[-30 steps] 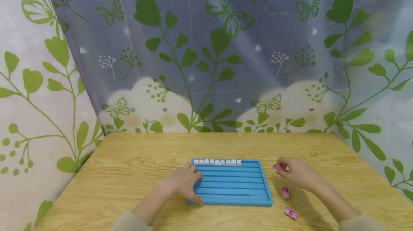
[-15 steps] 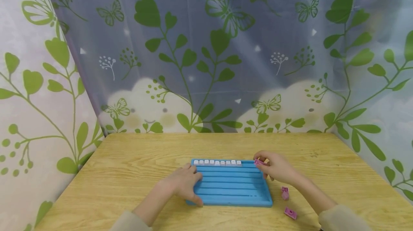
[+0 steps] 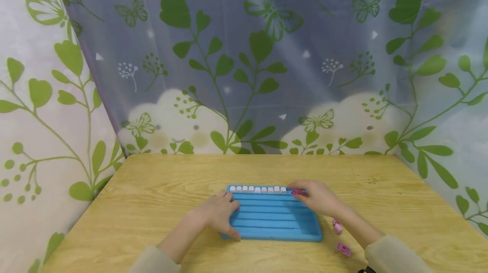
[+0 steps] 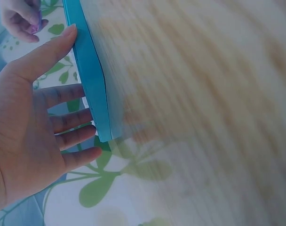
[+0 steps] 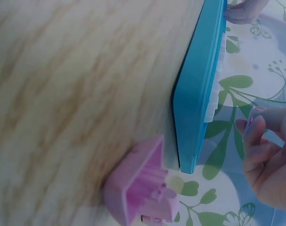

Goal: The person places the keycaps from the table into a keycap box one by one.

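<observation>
A blue keyboard-shaped tray (image 3: 282, 238) with several lengthwise ridges lies on the table. Along its far edge runs a row of several white keycaps (image 3: 257, 190), starting at the left corner. My left hand (image 3: 215, 213) rests at the tray's left end, fingers nearly straight against it and thumb on the near wall (image 4: 93, 75). Between thumb and fingers, my right hand (image 3: 320, 199) pinches a pink keycap (image 3: 296, 191) over the far row, just right of the last white one. In the right wrist view that keycap shows as a thin pale edge.
Two more pink keycaps lie on the wooden table (image 3: 164, 180) to the tray's right: one (image 3: 337, 227) by the tray's side, partly hidden by my right forearm, and one (image 3: 343, 249) nearer me. Behind the table hangs a leaf-patterned curtain (image 3: 236, 53).
My right hand has carried the pink keycap leftward from beside the tray to over its far row. My left hand stays at the tray's left end.
</observation>
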`<state>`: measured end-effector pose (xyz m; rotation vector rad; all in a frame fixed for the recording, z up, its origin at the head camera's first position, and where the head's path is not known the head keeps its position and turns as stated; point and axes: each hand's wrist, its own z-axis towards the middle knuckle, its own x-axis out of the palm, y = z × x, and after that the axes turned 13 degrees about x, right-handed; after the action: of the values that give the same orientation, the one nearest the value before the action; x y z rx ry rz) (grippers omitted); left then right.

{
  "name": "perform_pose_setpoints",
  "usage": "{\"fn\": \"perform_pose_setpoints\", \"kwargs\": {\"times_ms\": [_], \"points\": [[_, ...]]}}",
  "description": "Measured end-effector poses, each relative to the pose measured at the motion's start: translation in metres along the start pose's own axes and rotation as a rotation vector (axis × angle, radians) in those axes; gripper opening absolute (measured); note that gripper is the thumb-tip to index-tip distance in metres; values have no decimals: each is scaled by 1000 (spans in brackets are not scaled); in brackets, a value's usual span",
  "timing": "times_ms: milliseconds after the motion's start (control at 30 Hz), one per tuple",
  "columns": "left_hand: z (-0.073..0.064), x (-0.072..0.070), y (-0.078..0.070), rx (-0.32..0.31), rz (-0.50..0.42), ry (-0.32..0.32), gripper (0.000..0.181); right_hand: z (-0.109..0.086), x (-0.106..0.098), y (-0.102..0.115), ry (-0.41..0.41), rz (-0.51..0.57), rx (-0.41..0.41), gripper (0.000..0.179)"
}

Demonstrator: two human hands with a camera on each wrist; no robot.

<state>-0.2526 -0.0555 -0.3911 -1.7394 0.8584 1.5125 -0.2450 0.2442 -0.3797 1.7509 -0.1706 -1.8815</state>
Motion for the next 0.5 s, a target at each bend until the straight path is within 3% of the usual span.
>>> {"fn": "perform_pose_setpoints", "kwargs": {"times_ms": [233,500], "points": [[-1,-2,-1,-7,8,9,73,2,3,-2,94,168,95,26],[-3,-4,-2,-1,-14,6,73,3,4,-3,46,82,103,25]]}}
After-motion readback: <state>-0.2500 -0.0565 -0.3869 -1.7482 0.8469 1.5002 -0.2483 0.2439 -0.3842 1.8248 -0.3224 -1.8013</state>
